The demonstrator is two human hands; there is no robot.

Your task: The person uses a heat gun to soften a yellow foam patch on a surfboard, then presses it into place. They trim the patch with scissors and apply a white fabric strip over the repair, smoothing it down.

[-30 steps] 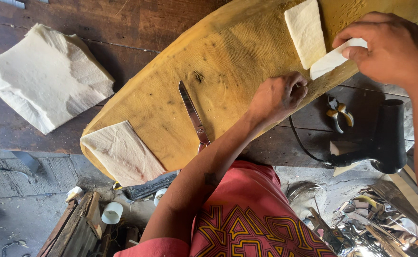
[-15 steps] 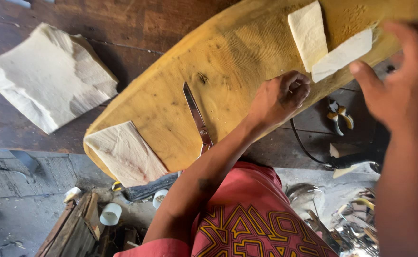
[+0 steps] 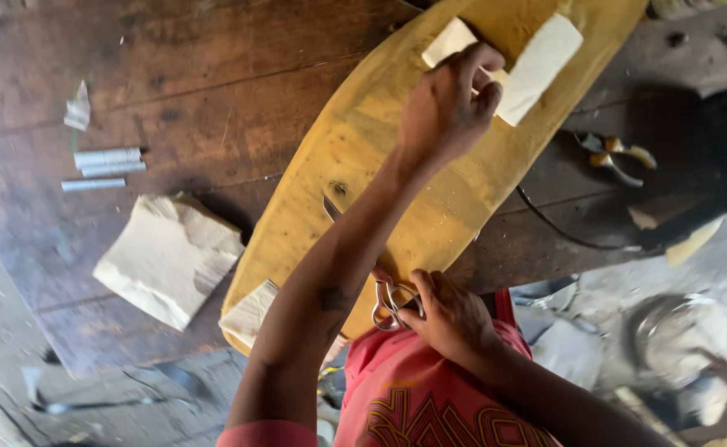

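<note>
The left hand [image 3: 446, 112] reached out over the yellow board [image 3: 363, 157], its fingers [image 3: 483, 79] curled closed around the edge of a pale strip of cloth [image 3: 450, 40] that lay on the board's far end. A second pale strip [image 3: 541, 66] lay just beside it, touching the board and slanting toward the top edge. The right hand [image 3: 450, 319] sat near the body at the board's near edge, its fingers gripping the handles of a pair of scissors [image 3: 384, 302], whose blades pointed up along the board under the left forearm. A folded piece of cloth [image 3: 251, 313] rested on the board's near tip. On the wooden tabletop [image 3: 214, 99], a larger folded stack of cloth [image 3: 167, 258] lay beside the board, and a few small grey tubes [image 3: 107, 159] lay farther off. A pair of pliers [image 3: 611, 153] lay on the tabletop on the other side of the board.
</note>
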